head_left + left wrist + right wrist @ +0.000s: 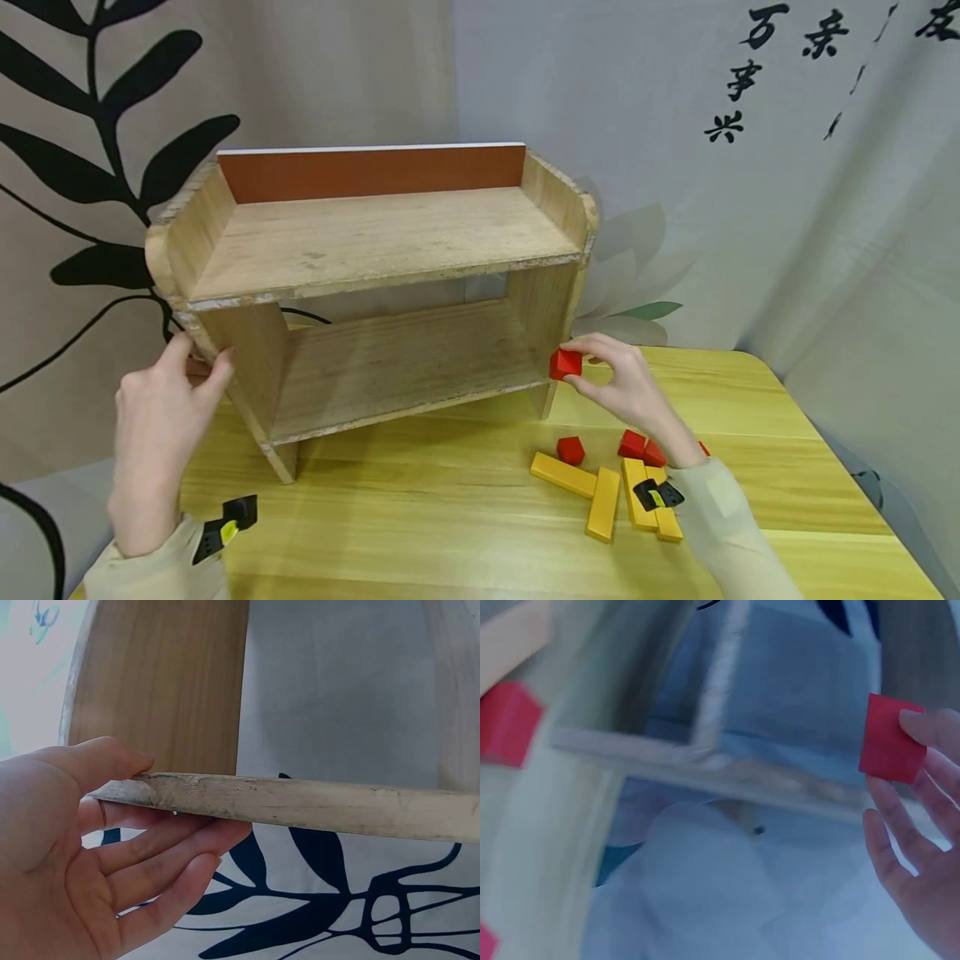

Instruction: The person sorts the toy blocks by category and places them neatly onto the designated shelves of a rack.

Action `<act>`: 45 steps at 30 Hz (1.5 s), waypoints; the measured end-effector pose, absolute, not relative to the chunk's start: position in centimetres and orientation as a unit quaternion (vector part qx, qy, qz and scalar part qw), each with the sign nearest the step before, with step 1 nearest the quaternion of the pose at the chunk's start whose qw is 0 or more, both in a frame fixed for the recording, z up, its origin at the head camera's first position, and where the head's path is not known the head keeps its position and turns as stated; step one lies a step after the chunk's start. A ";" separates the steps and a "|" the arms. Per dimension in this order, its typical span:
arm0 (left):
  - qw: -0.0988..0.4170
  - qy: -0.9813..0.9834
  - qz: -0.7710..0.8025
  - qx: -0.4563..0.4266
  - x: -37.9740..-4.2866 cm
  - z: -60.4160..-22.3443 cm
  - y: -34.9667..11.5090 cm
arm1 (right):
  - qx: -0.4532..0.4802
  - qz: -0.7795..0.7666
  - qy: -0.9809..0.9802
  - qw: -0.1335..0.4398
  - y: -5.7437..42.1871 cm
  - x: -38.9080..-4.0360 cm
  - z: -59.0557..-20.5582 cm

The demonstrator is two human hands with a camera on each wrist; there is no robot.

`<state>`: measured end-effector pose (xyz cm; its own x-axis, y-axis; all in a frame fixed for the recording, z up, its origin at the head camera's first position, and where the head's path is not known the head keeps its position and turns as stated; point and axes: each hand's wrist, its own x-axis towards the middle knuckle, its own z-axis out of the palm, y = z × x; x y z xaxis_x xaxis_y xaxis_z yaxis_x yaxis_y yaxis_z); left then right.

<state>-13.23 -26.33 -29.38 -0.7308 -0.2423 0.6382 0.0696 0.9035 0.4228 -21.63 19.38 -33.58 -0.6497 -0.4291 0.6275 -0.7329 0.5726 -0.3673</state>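
A two-tier wooden shelf (pixel 390 242) with a brown back strip stands at an angle on the table. My left hand (pixel 168 417) grips the edge of its left side panel (pixel 202 795), thumb on one face and fingers on the other in the left wrist view. Between thumb and fingers my right hand (pixel 618 379) pinches a red block (pixel 566 364) by the shelf's right side panel, overlapping its edge in the head view. In the right wrist view this red block (pixel 892 739) shows a flat, nearly square face.
On the table (pixel 420 517), in front of the shelf's right end, lie a loose red block (pixel 571 451), more red blocks (pixel 632 444) partly behind the right forearm, and several yellow bars (pixel 603 504). A printed curtain (pixel 675 208) hangs behind.
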 end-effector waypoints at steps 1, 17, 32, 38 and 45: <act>0.363 -0.906 -0.214 0.048 -13.2 -29.4 -26.3 | 0.348 0.314 -0.847 0.252 19.1 -21.5 -33.0; 0.348 -0.913 -0.209 0.049 -13.2 -29.1 -26.3 | 0.471 0.341 -0.754 0.306 12.0 -20.9 -24.8; 0.352 -0.911 -0.210 0.046 -13.3 -29.2 -26.2 | 0.496 0.354 -0.740 0.284 4.2 -22.4 -20.1; 0.356 -0.910 -0.207 0.045 -13.4 -29.3 -26.4 | 0.502 0.334 -0.754 0.261 1.4 -23.0 -19.6; 0.361 -0.908 -0.207 0.044 -13.3 -29.3 -26.4 | 0.507 0.292 -0.772 0.249 -0.9 -23.2 -19.8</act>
